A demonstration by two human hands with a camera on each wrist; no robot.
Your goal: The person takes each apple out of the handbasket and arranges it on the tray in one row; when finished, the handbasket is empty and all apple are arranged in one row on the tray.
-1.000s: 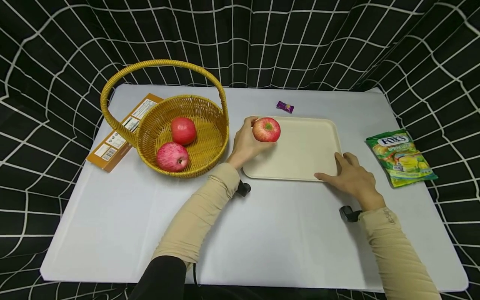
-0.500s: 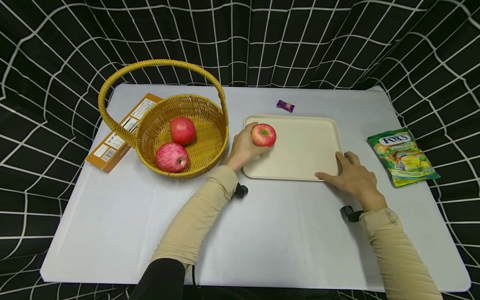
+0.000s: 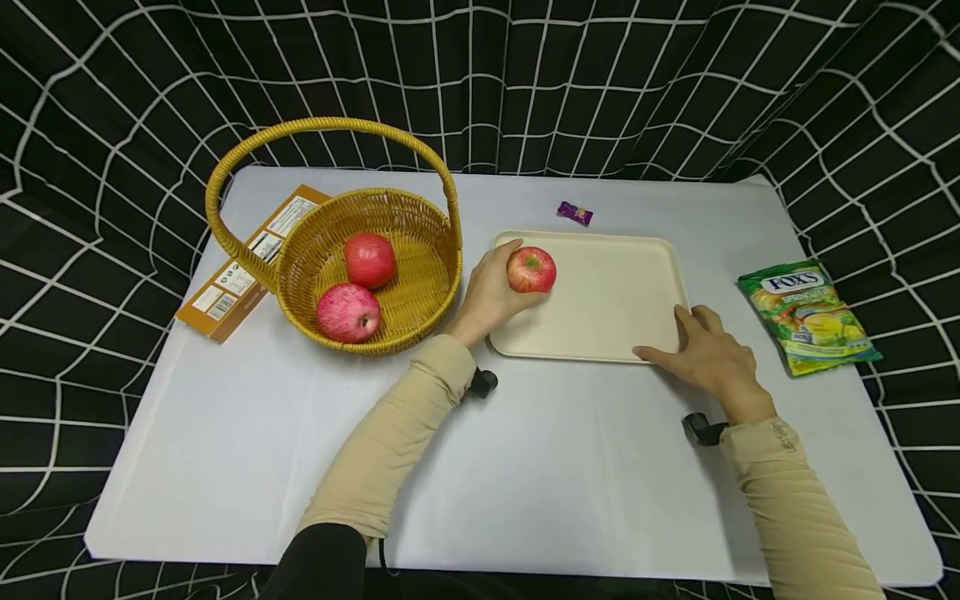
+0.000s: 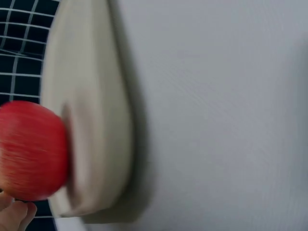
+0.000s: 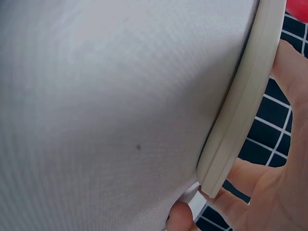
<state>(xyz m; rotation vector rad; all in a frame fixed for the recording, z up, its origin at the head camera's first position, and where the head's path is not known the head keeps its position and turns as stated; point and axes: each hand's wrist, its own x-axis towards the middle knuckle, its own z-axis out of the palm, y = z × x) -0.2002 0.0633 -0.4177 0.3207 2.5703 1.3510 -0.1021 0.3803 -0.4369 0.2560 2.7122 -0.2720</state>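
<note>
My left hand (image 3: 492, 293) holds a red apple (image 3: 532, 270), thumb in front and fingers behind, at the left end of a cream rectangular tray (image 3: 611, 296). In the left wrist view the apple (image 4: 33, 149) is right at the tray's surface, with fingertips (image 4: 17, 214) below it. At the tray's front right corner is my right hand (image 3: 701, 354); its thumb lies at the front rim and its fingers at the right rim. The right wrist view shows thumb and fingers around the tray's edge (image 5: 245, 96).
To the left stands a yellow wicker basket (image 3: 423, 287) with a tall handle, holding two apples (image 3: 348, 313). An orange-brown box (image 3: 225, 292) lies behind it. A small purple wrapped candy (image 3: 575, 213) lies beyond the tray, and a green Fox's candy bag (image 3: 810, 317) at the right.
My left hand and the apple have come slightly down toward the tray's left end, mostly in the first half second. The right hand has stayed at the tray's corner.
</note>
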